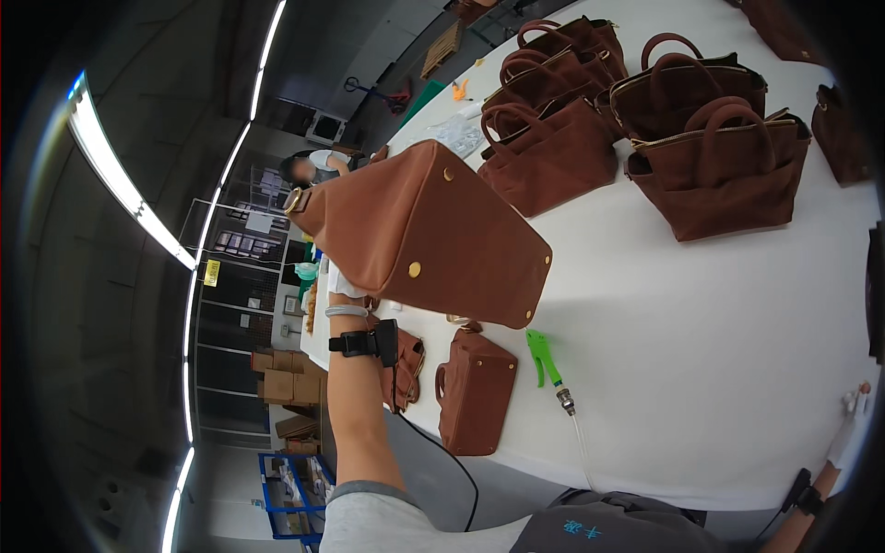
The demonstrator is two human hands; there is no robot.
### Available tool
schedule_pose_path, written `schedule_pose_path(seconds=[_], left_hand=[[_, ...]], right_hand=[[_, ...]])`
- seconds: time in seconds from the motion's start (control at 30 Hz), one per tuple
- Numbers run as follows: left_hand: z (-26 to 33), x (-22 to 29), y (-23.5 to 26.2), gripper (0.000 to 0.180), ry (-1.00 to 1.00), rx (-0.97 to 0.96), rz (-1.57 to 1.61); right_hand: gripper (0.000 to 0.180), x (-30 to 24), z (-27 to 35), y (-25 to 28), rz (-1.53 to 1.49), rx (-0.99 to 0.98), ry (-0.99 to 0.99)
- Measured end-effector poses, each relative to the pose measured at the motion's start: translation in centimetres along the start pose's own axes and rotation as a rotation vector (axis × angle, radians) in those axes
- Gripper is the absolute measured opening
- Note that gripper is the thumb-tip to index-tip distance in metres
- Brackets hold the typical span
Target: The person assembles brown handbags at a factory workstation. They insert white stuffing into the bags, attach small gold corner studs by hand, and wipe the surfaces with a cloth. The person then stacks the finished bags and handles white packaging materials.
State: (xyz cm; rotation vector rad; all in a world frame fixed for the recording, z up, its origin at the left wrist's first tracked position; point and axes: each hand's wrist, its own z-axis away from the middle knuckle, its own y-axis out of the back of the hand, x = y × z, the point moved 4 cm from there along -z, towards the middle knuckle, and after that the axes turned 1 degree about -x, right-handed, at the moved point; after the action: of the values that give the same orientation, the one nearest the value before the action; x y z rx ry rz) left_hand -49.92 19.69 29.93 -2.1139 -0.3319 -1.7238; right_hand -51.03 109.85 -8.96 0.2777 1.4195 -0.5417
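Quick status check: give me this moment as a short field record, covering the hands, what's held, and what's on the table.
left hand: hidden behind the raised tan bag, apparently holding it up; wrist strap visible
right hand: at the lower right frame edge, grip unclear
held item: tan bag, bottom studs facing the camera
table: small brown bag, green air blow gun with hose
far side: group of dark brown tote bags
background: a person beyond the table

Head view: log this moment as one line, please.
left hand: lifts tan bag bottom-up, hand hidden behind it | right hand: at frame edge, grip unclear | white table: small tan bag, green air gun, dark brown totes
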Motion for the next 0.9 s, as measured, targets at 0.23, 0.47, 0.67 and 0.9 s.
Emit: schedule_pose_path(seconds=[0.23, 0.47, 0.67, 0.9], left_hand=[[-2.2, -0.9, -4.0, 0.027, -0.016, -0.15, -0.583], [-3.7, -8.9, -17.7, 0.039, -0.582, -0.262, -1.364], [-5.8, -13.1, -20.9, 0.028, -0.482, -0.241, -1.445], [-5.9, -8.2, -20.7, 0.076, -0.094, -0.707, -1.271]], right_hand=[[0.021, -3.3, 1.4, -2.8, -0.015, -0.03, 0.007], [0.018, -4.5, 1.8, -3.8, -0.059, -0.014, -0.028], [0.02, -5.8, 2.5, -4.8, -0.001, -0.004, -0.024], [0.017, -5.9, 2.9, -5.3, -0.004, 0.022, 0.0]])
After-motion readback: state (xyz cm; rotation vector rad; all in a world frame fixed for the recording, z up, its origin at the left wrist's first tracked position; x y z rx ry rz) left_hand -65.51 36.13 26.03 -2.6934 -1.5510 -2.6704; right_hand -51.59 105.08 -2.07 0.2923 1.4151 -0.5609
